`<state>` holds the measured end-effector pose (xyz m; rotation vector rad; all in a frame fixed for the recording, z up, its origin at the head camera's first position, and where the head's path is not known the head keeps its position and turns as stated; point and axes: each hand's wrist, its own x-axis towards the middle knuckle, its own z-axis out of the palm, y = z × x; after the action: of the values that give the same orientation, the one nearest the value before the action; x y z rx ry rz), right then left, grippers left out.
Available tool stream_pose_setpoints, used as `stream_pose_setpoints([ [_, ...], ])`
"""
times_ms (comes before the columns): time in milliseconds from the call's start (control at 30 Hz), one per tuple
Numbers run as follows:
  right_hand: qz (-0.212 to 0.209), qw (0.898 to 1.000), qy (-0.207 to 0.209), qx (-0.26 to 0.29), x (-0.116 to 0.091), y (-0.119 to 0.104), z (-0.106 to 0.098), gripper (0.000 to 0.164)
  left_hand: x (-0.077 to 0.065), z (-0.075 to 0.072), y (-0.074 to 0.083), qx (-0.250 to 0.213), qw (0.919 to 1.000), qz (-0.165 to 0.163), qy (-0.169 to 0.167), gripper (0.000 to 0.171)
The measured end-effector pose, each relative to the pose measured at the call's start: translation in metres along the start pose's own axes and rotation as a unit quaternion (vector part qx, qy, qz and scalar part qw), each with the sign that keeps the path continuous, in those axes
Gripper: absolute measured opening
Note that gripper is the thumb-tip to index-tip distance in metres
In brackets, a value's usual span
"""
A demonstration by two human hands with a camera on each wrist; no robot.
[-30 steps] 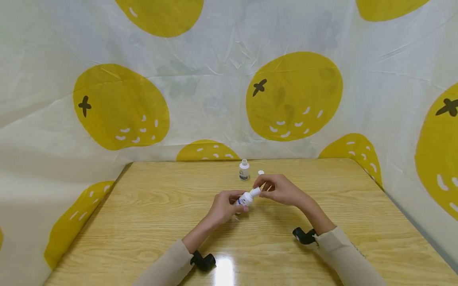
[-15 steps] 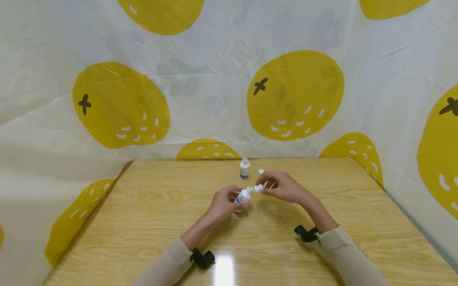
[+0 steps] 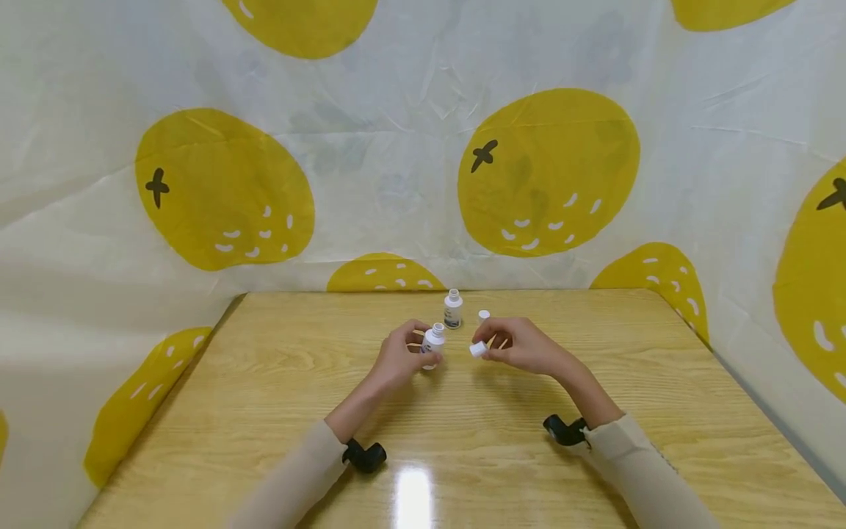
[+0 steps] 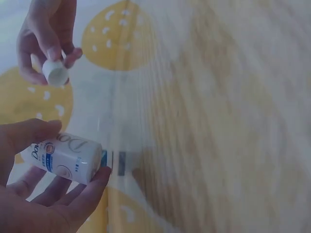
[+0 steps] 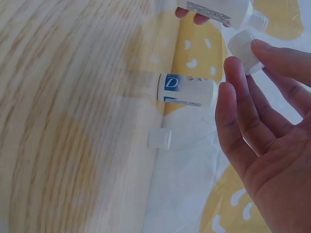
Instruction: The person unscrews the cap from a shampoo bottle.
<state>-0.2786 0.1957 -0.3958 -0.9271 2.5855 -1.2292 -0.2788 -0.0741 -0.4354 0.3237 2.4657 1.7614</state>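
Note:
My left hand grips a small white Dove bottle around its body, with the bare threaded neck pointing up in the head view. To the right, my right hand pinches a white screw cap between thumb and fingers, apart from the bottle. In the right wrist view the cap lies near the bottle's neck. A second white bottle, also without a cap, stands upright on the table behind the hands. Another white cap sits to its right, partly behind my right hand.
The wooden table reaches back to a pale cloth printed with yellow fruit, which also hangs at both sides. A black wrist camera sits at the left sleeve, another black wrist camera at the right.
The cap has come off the held bottle and stays in my right hand. My left hand has moved left and slightly away with the bottle, which is now more upright.

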Motion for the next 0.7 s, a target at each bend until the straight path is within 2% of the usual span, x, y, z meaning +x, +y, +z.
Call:
stream_pose_setpoints([
  [367,-0.004,1.0,-0.013,-0.013,0.002,0.005,0.003,0.016,0.017,-0.038,-0.015,0.005,0.9982,0.003,0.059,0.048],
  [533,-0.007,1.0,-0.015,-0.019,0.002,0.004,0.005,0.016,0.028,-0.055,-0.022,0.006,0.9972,-0.005,0.075,0.048],
  [700,-0.008,0.999,-0.02,-0.024,0.004,0.006,0.006,0.016,0.039,-0.068,-0.028,0.026,0.994,-0.021,0.104,0.051],
])
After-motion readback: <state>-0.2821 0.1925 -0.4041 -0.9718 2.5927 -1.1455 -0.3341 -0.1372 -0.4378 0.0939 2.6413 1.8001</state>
